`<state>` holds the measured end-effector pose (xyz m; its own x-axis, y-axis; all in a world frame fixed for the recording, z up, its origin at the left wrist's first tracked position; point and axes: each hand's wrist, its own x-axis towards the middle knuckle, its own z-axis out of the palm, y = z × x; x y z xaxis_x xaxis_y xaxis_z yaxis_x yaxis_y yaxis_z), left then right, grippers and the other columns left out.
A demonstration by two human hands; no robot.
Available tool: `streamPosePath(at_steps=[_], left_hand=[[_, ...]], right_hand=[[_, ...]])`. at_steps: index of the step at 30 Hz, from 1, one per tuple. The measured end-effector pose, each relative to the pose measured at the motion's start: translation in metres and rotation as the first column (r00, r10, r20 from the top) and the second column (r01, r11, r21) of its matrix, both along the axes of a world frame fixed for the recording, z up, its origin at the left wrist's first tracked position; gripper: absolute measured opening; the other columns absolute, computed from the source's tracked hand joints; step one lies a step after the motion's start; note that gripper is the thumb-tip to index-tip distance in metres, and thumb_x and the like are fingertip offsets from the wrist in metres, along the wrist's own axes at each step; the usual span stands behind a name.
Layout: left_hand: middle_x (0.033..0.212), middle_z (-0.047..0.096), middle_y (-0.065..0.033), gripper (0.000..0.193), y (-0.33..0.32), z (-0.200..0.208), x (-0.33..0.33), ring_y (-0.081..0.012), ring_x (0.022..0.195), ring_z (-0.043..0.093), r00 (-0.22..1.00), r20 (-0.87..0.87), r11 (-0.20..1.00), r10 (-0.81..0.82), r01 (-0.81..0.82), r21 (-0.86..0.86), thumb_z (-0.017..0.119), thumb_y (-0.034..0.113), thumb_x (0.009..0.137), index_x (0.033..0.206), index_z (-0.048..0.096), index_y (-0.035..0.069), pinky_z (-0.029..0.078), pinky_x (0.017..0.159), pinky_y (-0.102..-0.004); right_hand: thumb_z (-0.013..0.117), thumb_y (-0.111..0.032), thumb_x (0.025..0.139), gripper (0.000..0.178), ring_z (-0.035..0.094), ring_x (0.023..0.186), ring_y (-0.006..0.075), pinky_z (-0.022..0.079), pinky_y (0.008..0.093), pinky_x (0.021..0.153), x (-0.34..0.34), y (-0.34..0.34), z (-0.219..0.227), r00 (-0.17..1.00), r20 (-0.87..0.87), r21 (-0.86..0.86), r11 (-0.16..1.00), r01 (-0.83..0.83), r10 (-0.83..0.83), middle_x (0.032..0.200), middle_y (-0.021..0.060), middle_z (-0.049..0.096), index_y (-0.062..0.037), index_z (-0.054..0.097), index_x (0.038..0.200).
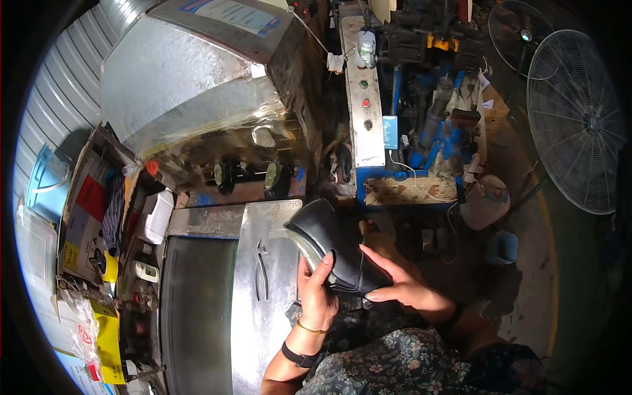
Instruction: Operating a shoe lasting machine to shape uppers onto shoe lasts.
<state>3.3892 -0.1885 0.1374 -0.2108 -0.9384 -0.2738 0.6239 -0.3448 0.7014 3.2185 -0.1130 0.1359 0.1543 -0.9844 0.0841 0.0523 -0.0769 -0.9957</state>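
One black leather-look shoe part (339,245) being held at centre of frame, pale edge (304,245) facing lower left. Left hand (317,296) grasping it near that edge; right hand (411,286) holding its lower-right end. Best handling, likely: keeping pressure even, not creasing surface, steadying piece with both thumbs. Pliers (261,273) lying left of centre on metal bench (283,224).

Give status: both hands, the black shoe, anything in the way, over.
Left hand, right hand: both on black leather shoe. Pale edge toward left. Pliers on metal bench, left; nothing seen obstructing hands.
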Motion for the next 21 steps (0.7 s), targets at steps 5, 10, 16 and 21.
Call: streamPosePath(at_steps=[5,10,16,21], left_hand=[[0.143,0.047,-0.0105,0.068,0.003,-0.032,0.012,-0.02,0.129,0.047,0.885,0.233,0.845,-0.403,0.458,-0.276,0.064,0.005,0.092,0.149,0.029,0.002,0.036,0.108,-0.0309],[0.115,0.067,-0.0165,0.042,0.0,-0.088,0.054,-0.0309,0.109,0.063,0.337,0.927,0.439,0.164,0.817,-0.374,0.071,0.015,0.084,0.123,0.062,0.004,0.048,0.098,-0.0385],[0.099,0.073,-0.0066,0.011,0.007,-0.128,0.067,-0.0246,0.105,0.066,0.288,0.818,0.273,0.498,0.843,-0.463,0.07,0.015,0.08,0.089,0.074,0.009,0.047,0.099,-0.0402],[0.095,0.073,-0.0068,0.012,-0.001,-0.131,0.056,-0.0236,0.101,0.067,0.256,0.823,0.322,0.507,0.829,-0.457,0.071,0.016,0.079,0.087,0.074,0.008,0.048,0.097,-0.0384]], right_hand=[[0.056,-0.001,0.082,0.075,0.041,0.136,0.0169,0.03,0.0308,0.113,-0.045,0.008,0.041,0.878,0.422,0.341,0.937,0.077,-0.226,0.149,0.0125,0.042,0.0,0.028,0.152],[0.079,-0.019,0.064,0.079,0.04,0.139,0.0256,0.028,0.0347,0.115,-0.178,-0.048,0.042,0.666,-0.34,-0.354,0.747,0.563,-0.664,0.148,0.0172,0.045,-0.0043,0.054,0.138],[0.073,-0.021,0.063,0.069,0.053,0.125,0.0377,0.042,0.0404,0.105,-0.306,-0.144,0.105,-0.046,-0.596,-0.658,0.455,0.6,-0.802,0.148,0.016,0.045,-0.0278,0.062,0.131],[0.072,-0.026,0.061,0.07,0.057,0.117,0.0398,0.044,0.0403,0.103,-0.341,-0.178,0.111,-0.108,-0.77,-0.537,0.548,0.641,-0.629,0.15,0.0095,0.044,-0.0326,0.062,0.13]])
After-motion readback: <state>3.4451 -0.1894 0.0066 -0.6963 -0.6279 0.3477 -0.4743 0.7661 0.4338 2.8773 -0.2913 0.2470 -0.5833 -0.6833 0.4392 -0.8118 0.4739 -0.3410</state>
